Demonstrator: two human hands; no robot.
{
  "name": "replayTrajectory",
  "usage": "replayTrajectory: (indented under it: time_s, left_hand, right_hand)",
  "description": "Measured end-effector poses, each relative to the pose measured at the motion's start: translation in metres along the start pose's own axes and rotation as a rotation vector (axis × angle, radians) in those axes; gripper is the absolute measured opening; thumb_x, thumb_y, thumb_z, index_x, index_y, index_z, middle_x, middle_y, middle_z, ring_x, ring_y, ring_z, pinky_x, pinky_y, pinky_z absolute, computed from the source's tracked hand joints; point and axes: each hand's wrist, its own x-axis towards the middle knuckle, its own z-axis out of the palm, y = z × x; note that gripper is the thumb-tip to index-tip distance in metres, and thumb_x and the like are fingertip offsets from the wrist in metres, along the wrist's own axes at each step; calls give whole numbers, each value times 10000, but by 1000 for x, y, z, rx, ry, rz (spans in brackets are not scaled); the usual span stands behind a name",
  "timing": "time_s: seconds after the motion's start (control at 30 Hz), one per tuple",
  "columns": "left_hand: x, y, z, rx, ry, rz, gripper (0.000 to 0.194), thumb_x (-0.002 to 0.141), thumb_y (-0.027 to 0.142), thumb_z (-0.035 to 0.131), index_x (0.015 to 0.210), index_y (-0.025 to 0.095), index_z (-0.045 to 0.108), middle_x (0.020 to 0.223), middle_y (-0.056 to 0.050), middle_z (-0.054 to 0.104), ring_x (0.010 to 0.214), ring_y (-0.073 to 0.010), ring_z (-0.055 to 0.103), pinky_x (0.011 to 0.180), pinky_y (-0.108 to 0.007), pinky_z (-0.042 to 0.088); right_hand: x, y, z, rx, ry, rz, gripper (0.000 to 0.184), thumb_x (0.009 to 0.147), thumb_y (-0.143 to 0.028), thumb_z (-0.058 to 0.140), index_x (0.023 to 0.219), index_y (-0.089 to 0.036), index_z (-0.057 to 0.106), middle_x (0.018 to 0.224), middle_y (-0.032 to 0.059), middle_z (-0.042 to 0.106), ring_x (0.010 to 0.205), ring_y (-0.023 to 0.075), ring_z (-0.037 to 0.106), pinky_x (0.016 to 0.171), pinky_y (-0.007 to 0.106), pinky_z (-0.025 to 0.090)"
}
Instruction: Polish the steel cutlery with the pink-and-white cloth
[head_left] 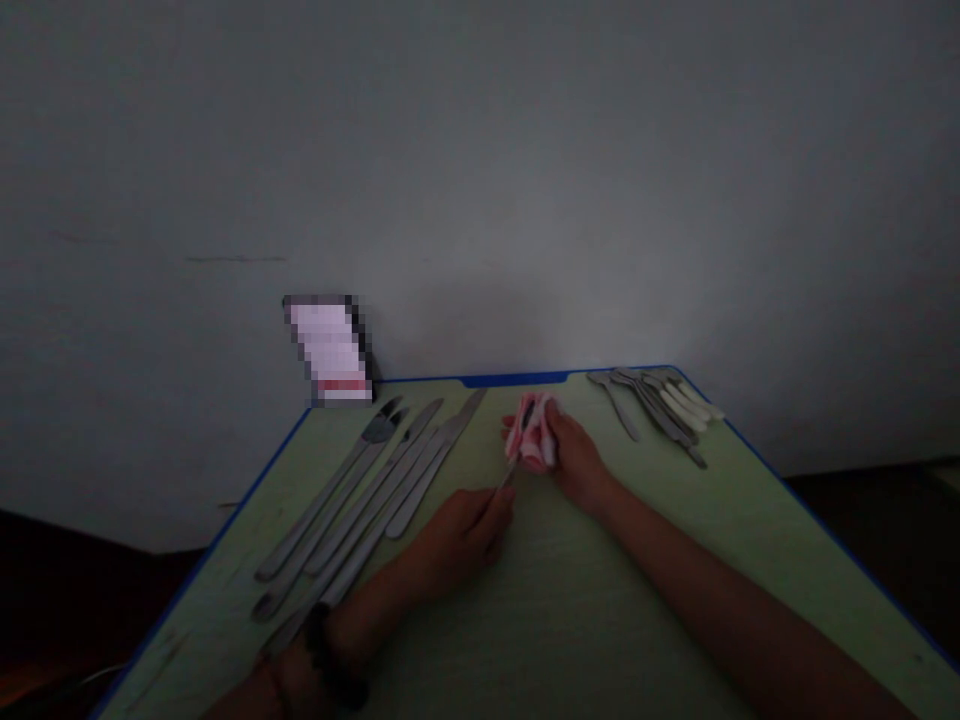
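Note:
Near the middle of the table, my left hand is closed around the thin handle of what looks like a metal spoon. Its dark, oval end shows between folds of a pink and white cloth. My right hand grips this cloth from the right, with the fingers wrapped behind it and the thumb in front. Left of my hands, several table knives lie side by side, slanting away from me. Two large spoons lie beyond them, partly overlapping.
Several forks and small utensils, some with pale handles, lie in a bunch at the back right. A phone with a blurred screen leans against the grey wall. The pale green table has a blue edge.

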Motion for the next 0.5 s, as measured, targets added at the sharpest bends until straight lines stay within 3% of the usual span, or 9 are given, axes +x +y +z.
replayTrajectory:
  time_s: [0.17,0.33,0.5]
  left_hand:
    - [-2,3,0,-132,-14,-54,478,934,455,206,592,190,409,505,43,430,476,-101,412,504,-233,327]
    - [-3,6,-3,-186,-34,-57,498,936,468,212,582,185,420,498,45,439,482,-101,424,528,-235,346]
    - [-3,9,-4,-205,-13,-49,485,938,450,217,584,188,421,507,42,436,492,-107,427,530,-238,342]
  right_hand:
    - [5,-10,-1,240,-23,-1,334,835,-521,481,928,-234,625,789,3,690,701,159,638,727,338,516]
    - [8,-13,-6,214,-30,40,351,805,-539,497,858,-225,644,743,7,666,656,175,610,689,353,511]
    - [11,-10,-9,247,57,89,193,782,-359,532,792,-209,654,766,5,685,748,177,618,793,313,496]
